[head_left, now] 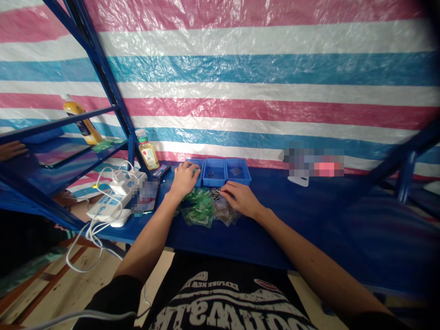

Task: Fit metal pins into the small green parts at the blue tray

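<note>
From my head view, the bench (220, 240) carries two groups of packets between the forearms. Green packets (199, 214) lie near left; I cannot read their contents. Clear packets with brownish contents (227, 214) lie beside them on the right, partly covered by the right hand (236, 196). A heap of small metal parts (215, 193) lies just beyond the packets. The right hand is at this heap, thumb and fingers bent; I cannot tell whether it grips a part.

Beyond stand three blue trays in a row. The left hand (185, 178) is over the left tray (201, 170), fingers curled downward, hiding most of its interior; I cannot tell its grip. The middle tray (216, 183) holds a few small dark pieces (211, 174). The right tray (239, 182) holds a clear packet (235, 171). Far right, pixelation obscures objects behind a white piece (298, 181).
</note>
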`<control>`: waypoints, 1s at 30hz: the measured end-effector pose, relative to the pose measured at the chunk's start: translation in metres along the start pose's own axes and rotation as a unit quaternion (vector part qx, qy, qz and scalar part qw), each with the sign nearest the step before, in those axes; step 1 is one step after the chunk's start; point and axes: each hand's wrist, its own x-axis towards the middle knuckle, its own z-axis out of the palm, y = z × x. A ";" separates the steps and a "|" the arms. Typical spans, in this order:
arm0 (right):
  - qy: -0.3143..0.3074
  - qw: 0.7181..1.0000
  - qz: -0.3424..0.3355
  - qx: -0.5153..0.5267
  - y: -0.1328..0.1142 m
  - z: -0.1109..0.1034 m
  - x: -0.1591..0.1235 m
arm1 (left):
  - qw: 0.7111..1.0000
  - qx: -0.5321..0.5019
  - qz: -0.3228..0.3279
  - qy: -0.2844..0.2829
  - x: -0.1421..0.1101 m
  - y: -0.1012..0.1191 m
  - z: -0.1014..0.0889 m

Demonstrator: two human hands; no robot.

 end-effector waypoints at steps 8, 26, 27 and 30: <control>-0.007 0.996 0.069 -0.047 0.013 0.008 -0.001 | 0.982 -0.090 0.138 -0.091 -0.003 0.022 -0.002; -0.065 0.986 0.127 -0.083 0.024 0.015 -0.004 | 0.967 -0.044 0.164 -0.187 -0.012 0.030 0.020; -0.071 0.985 0.129 -0.084 0.024 0.015 -0.004 | 0.967 -0.040 0.164 -0.193 -0.012 0.030 0.020; -0.082 0.984 0.133 -0.090 0.022 0.014 -0.003 | 0.966 -0.027 0.161 -0.200 -0.012 0.031 0.020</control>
